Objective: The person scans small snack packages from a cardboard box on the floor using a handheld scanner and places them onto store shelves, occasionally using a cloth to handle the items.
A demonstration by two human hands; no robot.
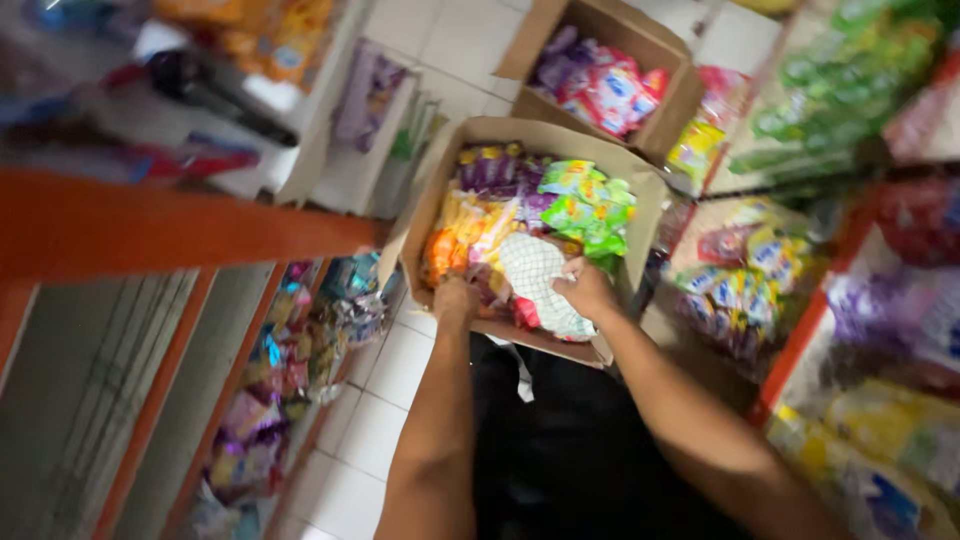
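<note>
A: Where are the person's hands?

B: Both reach down into the open cardboard box point(545, 135) at the centre of the frame. The left hand point(455, 300) rests at the box's near edge, lower centre, fingers curled down among the packets; whether it grips anything cannot be told, because the fingers are hidden.

A: And the right one?

B: The right hand point(585, 290) sits just right of the left, fingers closed on a white packet with a dark grid pattern point(535, 275). That packet lies in the near part of the box, tilted, touching the hand's fingertips.

A: What else fills the box?

B: Orange and yellow snack packets point(460, 235) on its left side, purple packets point(495, 170) at the far end, bright green packets point(590, 205) on the right. They are piled loosely and overlap one another.

A: Anything around it?

B: A second cardboard box point(665, 60) stands beyond it, at the top centre of the frame, holding pink and red packets point(605, 90). An orange shelf rail point(180, 230) crosses the left of the frame, with more coloured packets point(270, 390) on the lower shelf at lower left. Shelves on the right carry further bags, green bags point(840, 90) at upper right and yellow and purple ones below, all blurred. The white tiled floor point(385, 400) shows between the shelves, beside the person's forearms.
</note>
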